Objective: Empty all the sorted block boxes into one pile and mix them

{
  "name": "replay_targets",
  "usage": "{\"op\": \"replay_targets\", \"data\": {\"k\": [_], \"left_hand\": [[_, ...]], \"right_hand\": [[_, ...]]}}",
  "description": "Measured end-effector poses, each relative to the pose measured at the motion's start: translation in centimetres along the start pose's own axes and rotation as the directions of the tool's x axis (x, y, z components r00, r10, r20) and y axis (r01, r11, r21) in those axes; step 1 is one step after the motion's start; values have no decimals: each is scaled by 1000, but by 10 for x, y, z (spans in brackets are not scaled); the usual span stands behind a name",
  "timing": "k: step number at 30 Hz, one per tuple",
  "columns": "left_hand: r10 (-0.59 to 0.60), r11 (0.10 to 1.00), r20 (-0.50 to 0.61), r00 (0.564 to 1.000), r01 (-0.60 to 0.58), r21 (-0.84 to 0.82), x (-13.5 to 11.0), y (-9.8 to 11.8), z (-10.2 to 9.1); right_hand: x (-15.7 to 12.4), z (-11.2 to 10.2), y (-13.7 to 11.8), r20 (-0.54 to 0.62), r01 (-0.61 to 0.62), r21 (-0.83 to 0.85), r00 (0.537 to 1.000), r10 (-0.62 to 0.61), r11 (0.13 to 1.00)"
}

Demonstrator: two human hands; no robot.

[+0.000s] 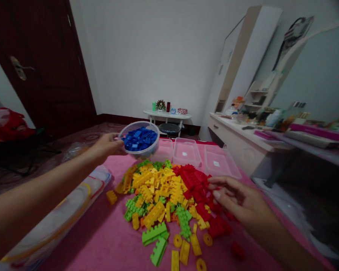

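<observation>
My left hand [109, 143] grips the rim of a round clear tub [139, 153] with its fingers curled over the near-left side. Blue building bricks [141, 138] fill it, and it is raised and tilted slightly toward me. On the pink cloth lies a heap of yellow bricks [155, 182], with green bricks [183, 218] mixed in and at its near edge. Red bricks [193, 180] make up the right side. Over these red ones is my right hand [233, 197], fingers loosely stretched and thumb apart, with no brick visible in it.
Rectangular clear boxes [186, 150] stand behind the heap on the pink cloth [101, 233]. A clear plastic bag [87, 192] lies along the left edge. To the right is a white dresser [237, 137] crowded with items. A small white table [167, 114] stands by the wall.
</observation>
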State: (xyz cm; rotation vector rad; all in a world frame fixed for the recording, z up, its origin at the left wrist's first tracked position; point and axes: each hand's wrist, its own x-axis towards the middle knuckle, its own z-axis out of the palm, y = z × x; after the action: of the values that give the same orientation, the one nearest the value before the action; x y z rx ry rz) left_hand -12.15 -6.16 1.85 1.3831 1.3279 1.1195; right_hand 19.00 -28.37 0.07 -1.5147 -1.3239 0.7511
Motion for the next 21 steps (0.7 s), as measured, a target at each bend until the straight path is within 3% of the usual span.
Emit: {"op": "replay_targets", "data": {"k": [4,7,10,13,16,19,21], "left_hand": [[92,996,186,978,-87,-33,-45,11,61],[88,991,256,963,-60,-118,-71,-3,97],[109,962,253,961,-37,-271,-87,-20,120],[91,962,304,948,-5,-273,-90,-29,127],[176,984,305,936,-175,-31,-88,-28,120],[374,845,139,917,-399,356,-87,-23,105],[488,723,2,873,-405,559,-88,-24,95]], "right_hand": [[14,29,-4,34,-88,235,996,82,968],[19,45,-8,91,-191,331,981,170,924],[20,54,-10,72,-231,405,973,221,885],[26,55,-8,43,-240,465,968,249,852],[35,51,-5,-22,-170,506,978,210,845],[44,46,-3,-134,-84,472,977,165,878],[48,45,1,-212,-2,383,973,90,924]]}}
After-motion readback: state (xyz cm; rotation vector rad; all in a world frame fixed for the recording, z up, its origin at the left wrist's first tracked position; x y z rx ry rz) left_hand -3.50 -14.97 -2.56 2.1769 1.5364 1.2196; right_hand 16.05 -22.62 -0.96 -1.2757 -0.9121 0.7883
